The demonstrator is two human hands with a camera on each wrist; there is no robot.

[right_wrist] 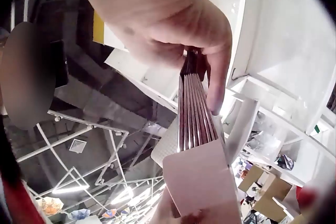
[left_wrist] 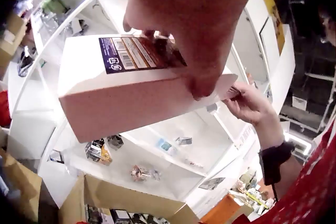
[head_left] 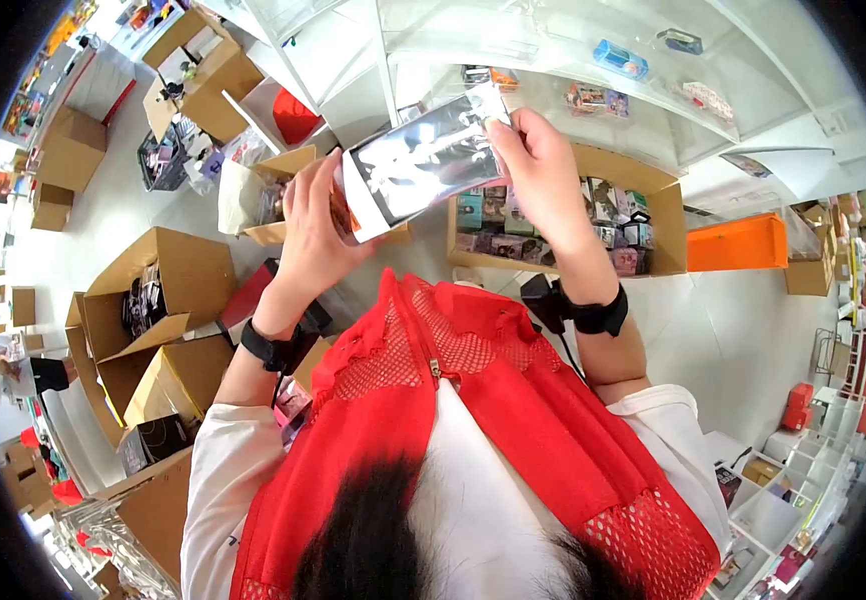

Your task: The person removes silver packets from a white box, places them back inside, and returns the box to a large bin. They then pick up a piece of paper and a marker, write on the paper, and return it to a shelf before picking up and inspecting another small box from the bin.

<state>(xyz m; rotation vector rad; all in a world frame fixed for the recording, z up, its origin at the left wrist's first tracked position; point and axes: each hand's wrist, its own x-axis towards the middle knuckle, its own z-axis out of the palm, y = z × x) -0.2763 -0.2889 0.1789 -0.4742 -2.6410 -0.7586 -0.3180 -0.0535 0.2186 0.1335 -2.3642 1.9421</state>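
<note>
My left hand (head_left: 313, 225) grips a white cardboard box (left_wrist: 126, 106) by its closed end, thumb and fingers on opposite sides. A dark printed label with barcodes (left_wrist: 123, 56) covers part of one face. Out of the box's open end juts a stack of thin, shiny flat packs (right_wrist: 194, 116), pressed close together. My right hand (head_left: 548, 180) pinches the outer end of this stack between thumb and fingers. From the head view, the top pack (head_left: 428, 155) shows a silvery, reflective face with blurred dark and light patches. Both hands are raised in front of the chest.
Below the hands stands an open carton (head_left: 663, 225) packed with small boxes, beside an orange bin (head_left: 738, 243). White shelves (head_left: 553, 45) with a few packages rise ahead. More open cartons (head_left: 158, 290) stand on the left, and a dark crate (head_left: 161, 160) sits on the floor.
</note>
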